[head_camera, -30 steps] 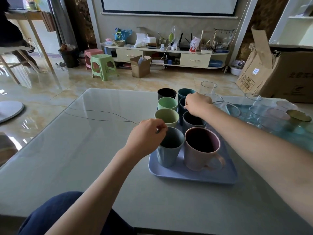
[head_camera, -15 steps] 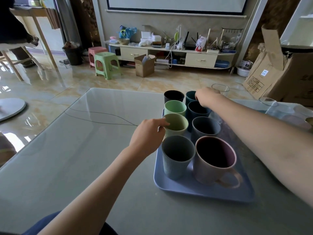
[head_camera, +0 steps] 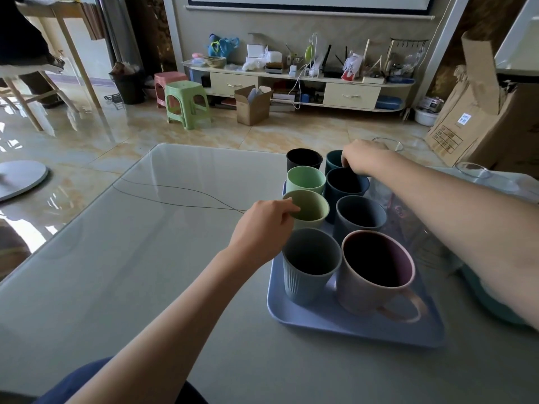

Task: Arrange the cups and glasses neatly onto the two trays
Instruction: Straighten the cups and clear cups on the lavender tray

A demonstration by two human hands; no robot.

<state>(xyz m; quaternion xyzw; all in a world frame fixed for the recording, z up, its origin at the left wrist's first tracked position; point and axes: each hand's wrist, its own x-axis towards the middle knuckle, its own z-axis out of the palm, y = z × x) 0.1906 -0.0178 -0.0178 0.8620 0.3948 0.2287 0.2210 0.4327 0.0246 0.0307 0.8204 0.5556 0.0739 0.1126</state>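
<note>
My left hand [head_camera: 264, 228] pinches the olive cup's [head_camera: 309, 208] near rim on the blue tray [head_camera: 350, 328]; farther right, my right hand [head_camera: 361, 158] grips the teal cup [head_camera: 333, 160] at the back row, glasses [head_camera: 472, 172] beyond.

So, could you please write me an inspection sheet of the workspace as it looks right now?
Surface: grey glass-topped table, with a thin curved line across it, crack or wire unclear.
Job's things: blue tray holds eight upright cups in two rows, the pink mug nearest; clear glasses stand to the right.
Clutter: nothing seen on the table.
Hands: left hand pinches the rim of the olive green cup; right hand grips the dark blue cup at its rim.
Cables: a white cable hangs from the TV shelf.
Surroundings: green stool, pink stool, cardboard boxes.
</note>
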